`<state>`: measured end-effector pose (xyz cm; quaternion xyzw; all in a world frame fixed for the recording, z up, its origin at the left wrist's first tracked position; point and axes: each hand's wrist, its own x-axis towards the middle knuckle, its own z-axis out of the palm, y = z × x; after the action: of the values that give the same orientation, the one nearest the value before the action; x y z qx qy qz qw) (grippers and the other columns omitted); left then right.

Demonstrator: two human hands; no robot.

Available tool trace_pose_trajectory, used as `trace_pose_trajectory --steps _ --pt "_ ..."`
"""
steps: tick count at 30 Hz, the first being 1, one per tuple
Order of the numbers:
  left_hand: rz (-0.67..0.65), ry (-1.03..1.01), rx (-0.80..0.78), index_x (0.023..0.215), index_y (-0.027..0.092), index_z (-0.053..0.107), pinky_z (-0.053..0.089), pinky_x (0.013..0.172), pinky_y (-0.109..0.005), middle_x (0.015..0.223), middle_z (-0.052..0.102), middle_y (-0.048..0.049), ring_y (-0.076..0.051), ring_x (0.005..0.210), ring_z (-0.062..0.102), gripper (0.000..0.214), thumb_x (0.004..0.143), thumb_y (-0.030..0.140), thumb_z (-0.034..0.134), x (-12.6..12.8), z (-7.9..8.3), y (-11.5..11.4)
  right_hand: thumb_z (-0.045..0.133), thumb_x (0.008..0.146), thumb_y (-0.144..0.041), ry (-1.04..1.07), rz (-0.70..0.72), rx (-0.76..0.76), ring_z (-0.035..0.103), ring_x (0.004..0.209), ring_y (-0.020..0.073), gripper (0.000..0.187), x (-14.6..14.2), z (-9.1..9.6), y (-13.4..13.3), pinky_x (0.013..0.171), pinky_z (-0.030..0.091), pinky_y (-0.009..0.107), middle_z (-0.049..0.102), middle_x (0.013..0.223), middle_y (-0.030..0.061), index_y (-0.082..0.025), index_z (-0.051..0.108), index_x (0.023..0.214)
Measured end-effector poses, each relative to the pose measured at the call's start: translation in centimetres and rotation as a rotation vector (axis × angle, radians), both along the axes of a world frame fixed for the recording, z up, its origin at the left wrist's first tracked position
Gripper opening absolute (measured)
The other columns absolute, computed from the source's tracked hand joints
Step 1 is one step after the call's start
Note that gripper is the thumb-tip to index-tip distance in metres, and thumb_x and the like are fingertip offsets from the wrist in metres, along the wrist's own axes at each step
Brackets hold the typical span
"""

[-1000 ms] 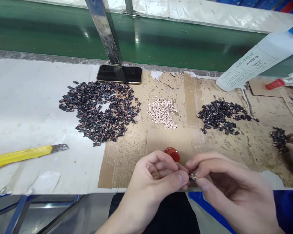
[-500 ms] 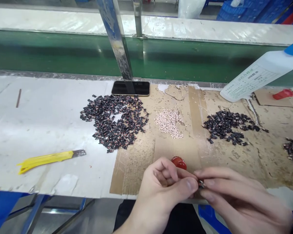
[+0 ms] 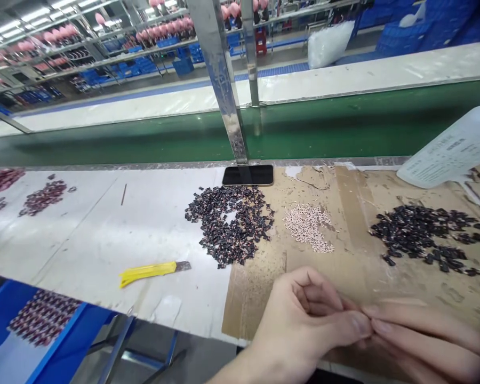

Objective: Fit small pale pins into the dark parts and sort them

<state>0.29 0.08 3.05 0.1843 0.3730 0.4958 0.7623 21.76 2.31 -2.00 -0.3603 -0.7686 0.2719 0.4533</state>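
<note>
My left hand (image 3: 308, 325) is closed in a pinch, thumb against curled fingers, low and right of centre. Meeting it at the fingertips is my right hand (image 3: 432, 333), also pinching and a little blurred. A small dark piece showed between the fingertips a moment ago; the fingers now hide it. Beyond the hands lies a pile of tiny pale pink pieces (image 3: 309, 226) on the cardboard (image 3: 260, 298). To its left spreads a heap of small black pieces (image 3: 228, 237), and a second black heap (image 3: 412, 229) lies to the right.
A phone (image 3: 248, 175) lies at the foot of a metal post (image 3: 224, 90). The yellow utility knife (image 3: 148, 273) lies with its blade out. A white bottle (image 3: 452, 149) leans at right. Reddish pieces (image 3: 44, 197) lie far left; a blue bin (image 3: 68, 341) stands below the table.
The view has swung left and up, so the table things sit further right. The red cap by the hands is now out of sight. Both hands stay pinched together.
</note>
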Motion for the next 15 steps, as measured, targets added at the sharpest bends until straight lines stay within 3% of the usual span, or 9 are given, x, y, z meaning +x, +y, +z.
trace_pose_trajectory --steps 1,3,5,6,7,9,12,15 --pt "-0.065 0.120 0.040 0.080 0.016 0.063 0.057 0.060 -0.023 0.078 0.079 -0.0049 -0.013 0.063 0.073 0.040 0.068 0.036 0.096 -0.8 0.0 0.4 0.073 0.092 -0.029 -0.052 0.021 0.020 0.080 0.088 0.0191 0.022 0.0 0.2 0.1 0.075 0.068 0.025 0.081 0.108 -0.0015 -0.037 0.082 0.111" --pt "-0.142 0.576 0.209 0.105 0.020 0.073 0.062 0.066 -0.030 0.099 0.082 -0.0082 -0.019 0.077 0.077 0.030 0.082 0.037 0.083 -3.1 -0.4 1.5 0.073 0.091 -0.024 -0.158 -0.028 0.067 0.079 0.087 0.0190 0.020 0.6 0.3 0.8 0.083 0.065 0.028 0.081 0.105 -0.0018 -0.035 0.080 0.107" --pt "0.005 1.404 0.442 0.121 0.026 0.074 0.063 0.090 -0.039 0.120 0.079 -0.0067 -0.023 0.104 0.076 0.027 0.095 0.032 0.068 -6.2 -1.2 2.8 0.076 0.087 -0.020 -0.254 -0.196 0.134 0.078 0.084 0.0208 0.017 2.2 -0.2 2.2 0.093 0.062 0.035 0.081 0.098 -0.0017 -0.031 0.079 0.099" --pt "0.100 1.576 0.432 0.125 0.023 0.073 0.054 0.107 -0.053 0.134 0.072 -0.0123 -0.031 0.125 0.066 0.030 0.096 0.029 0.064 -7.8 -1.7 3.5 0.076 0.086 -0.020 -0.306 -0.273 0.181 0.077 0.082 0.0219 0.015 3.1 -0.6 2.9 0.095 0.060 0.038 0.081 0.095 -0.0013 -0.030 0.078 0.098" --pt "0.159 1.663 0.407 0.130 0.018 0.070 0.041 0.116 -0.063 0.146 0.063 -0.0175 -0.037 0.139 0.054 0.035 0.099 0.029 0.058 -9.5 -2.3 4.1 0.076 0.087 -0.020 -0.352 -0.316 0.214 0.077 0.081 0.0232 0.014 4.2 -1.0 3.7 0.094 0.060 0.039 0.081 0.095 -0.0003 -0.028 0.078 0.097" --pt "0.178 1.768 0.395 0.131 0.014 0.070 0.036 0.117 -0.068 0.146 0.060 -0.0219 -0.043 0.139 0.050 0.039 0.098 0.030 0.057 -12.1 -3.3 5.1 0.073 0.089 -0.022 -0.437 -0.337 0.267 0.076 0.080 0.0246 0.011 6.1 -1.7 5.0 0.088 0.060 0.040 0.081 0.095 0.0011 -0.027 0.077 0.097" --pt "0.117 1.823 0.432 0.123 0.015 0.074 0.045 0.112 -0.061 0.132 0.069 -0.0190 -0.040 0.124 0.062 0.036 0.097 0.028 0.053 -13.9 -4.2 6.0 0.065 0.095 -0.031 -0.542 -0.335 0.301 0.075 0.082 0.0245 0.012 7.7 -2.0 6.4 0.082 0.058 0.039 0.080 0.094 0.0014 -0.027 0.076 0.095" --pt "0.066 1.828 0.460 0.114 0.017 0.077 0.051 0.104 -0.054 0.120 0.074 -0.0161 -0.037 0.113 0.068 0.033 0.096 0.026 0.051 -14.0 -3.9 6.5 0.064 0.096 -0.033 -0.550 -0.386 0.311 0.073 0.087 0.0263 0.014 7.1 -1.4 7.2 0.086 0.056 0.041 0.079 0.096 0.0039 -0.027 0.076 0.094"
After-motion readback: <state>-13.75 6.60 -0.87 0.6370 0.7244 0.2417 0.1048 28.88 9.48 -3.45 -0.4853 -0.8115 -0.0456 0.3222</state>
